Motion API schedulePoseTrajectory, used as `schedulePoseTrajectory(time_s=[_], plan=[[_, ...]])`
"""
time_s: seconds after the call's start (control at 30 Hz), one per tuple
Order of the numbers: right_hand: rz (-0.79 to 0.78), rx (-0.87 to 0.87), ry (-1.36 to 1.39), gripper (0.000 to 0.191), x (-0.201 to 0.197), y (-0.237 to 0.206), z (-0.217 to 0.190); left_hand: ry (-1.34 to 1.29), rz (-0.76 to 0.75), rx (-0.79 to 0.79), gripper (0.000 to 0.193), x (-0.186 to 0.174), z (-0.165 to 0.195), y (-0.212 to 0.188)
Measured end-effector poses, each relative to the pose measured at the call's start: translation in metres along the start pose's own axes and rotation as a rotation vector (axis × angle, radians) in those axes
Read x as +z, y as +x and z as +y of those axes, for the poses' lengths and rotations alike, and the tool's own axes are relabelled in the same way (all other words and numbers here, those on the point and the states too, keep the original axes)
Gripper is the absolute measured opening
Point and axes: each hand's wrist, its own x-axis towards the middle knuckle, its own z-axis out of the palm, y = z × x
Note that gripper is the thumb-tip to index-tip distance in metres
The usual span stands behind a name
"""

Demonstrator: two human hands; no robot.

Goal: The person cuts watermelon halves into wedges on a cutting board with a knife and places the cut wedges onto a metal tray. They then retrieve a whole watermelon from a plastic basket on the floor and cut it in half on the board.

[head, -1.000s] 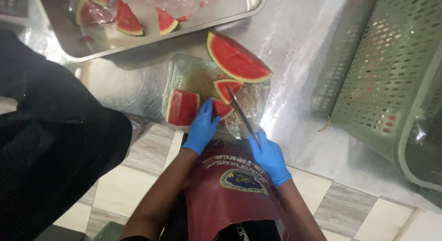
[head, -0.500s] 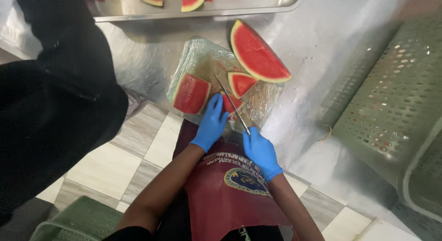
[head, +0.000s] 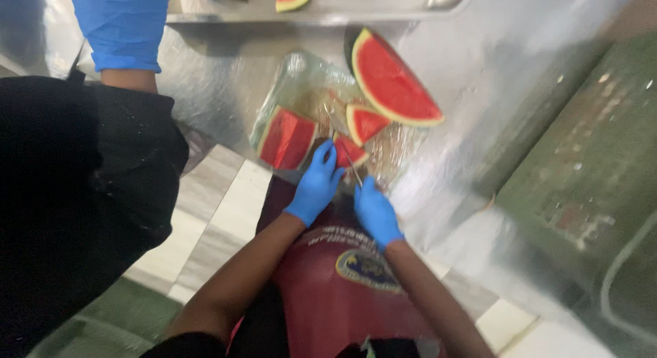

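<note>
The gloved left hand (head: 316, 185) presses a small watermelon piece (head: 349, 151) on a clear cutting board (head: 301, 84). The gloved right hand (head: 375, 211) grips a knife (head: 342, 146) over it. A large watermelon wedge (head: 391, 81) lies on the metal surface (head: 479, 91) beside two more slices.

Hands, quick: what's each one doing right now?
Left hand: pressed down on a small watermelon piece.
Right hand: closed around the knife handle.
</note>
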Motion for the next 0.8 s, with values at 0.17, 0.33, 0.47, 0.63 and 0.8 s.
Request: schedulePoseTrajectory(time_s=[0.17,0.33,0.47,0.63,0.8], plan=[[0.021,0.001,0.025,0.031,-0.008,0.018,-0.004,0.039,-0.030,0.013,0.067,-0.007,0.002,0.004],[0.236,-0.339,0.349,0.038,-0.020,-0.002,0.030,-0.125,0.014,-0.015,0.096,-0.020,0.015,0.014],[0.106,-0.039,0.486,0.034,-0.018,-0.048,0.072,-0.122,0.007,-0.071,0.115,-0.022,0.027,0.021],[0.121,0.194,0.830,0.021,-0.012,-0.084,0.107,0.002,0.004,-0.062,0.097,-0.001,0.026,0.032],[0.254,0.194,0.978,0.017,-0.004,-0.081,0.107,0.172,0.065,0.236,0.071,0.006,0.019,0.037]])
